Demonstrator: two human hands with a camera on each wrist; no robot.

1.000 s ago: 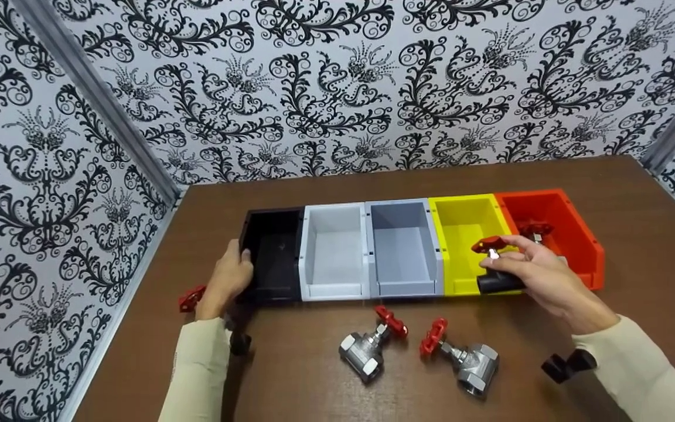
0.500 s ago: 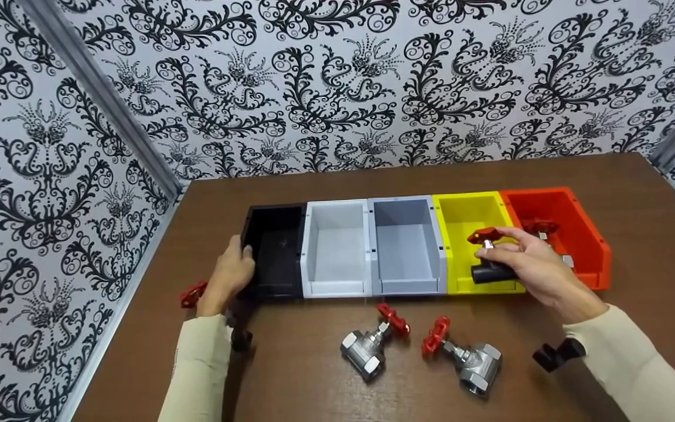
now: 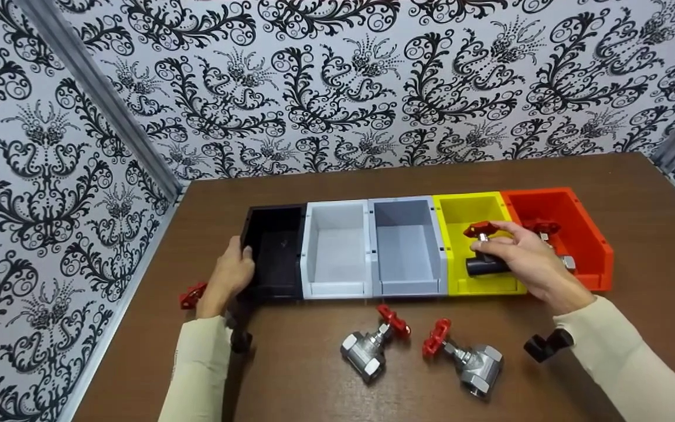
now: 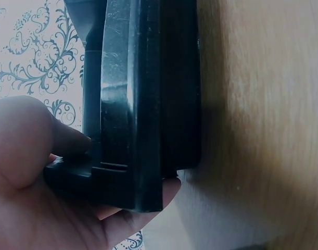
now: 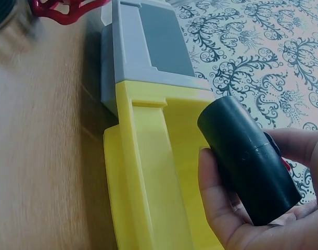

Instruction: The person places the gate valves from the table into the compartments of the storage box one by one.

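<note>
My right hand (image 3: pixel 534 261) holds a valve with a black tubular body (image 3: pixel 487 265) and a red handle (image 3: pixel 480 229) over the yellow bin (image 3: pixel 460 286). In the right wrist view, the black body (image 5: pixel 247 159) is between thumb and fingers, above the bin's opening, and the handle is mostly hidden. My left hand (image 3: pixel 233 271) grips the side wall of the black bin (image 3: pixel 273 290) at the row's left end. The left wrist view has the thumb over that bin's rim (image 4: pixel 70 174) and a fingertip below its outer edge.
Beside the black bin come a white bin (image 3: pixel 337 289), a grey bin (image 3: pixel 409 287) and a red bin (image 3: pixel 598 258) holding a metal valve (image 3: pixel 542 227). Two metal valves (image 3: pixel 364 354) (image 3: pixel 478 366) with red handwheels lie in front. Another red handle (image 3: pixel 192 295) shows beside the left wrist.
My right hand has carried the black valve slightly left and away from me, farther over the yellow bin. My left hand stays on the black bin.
</note>
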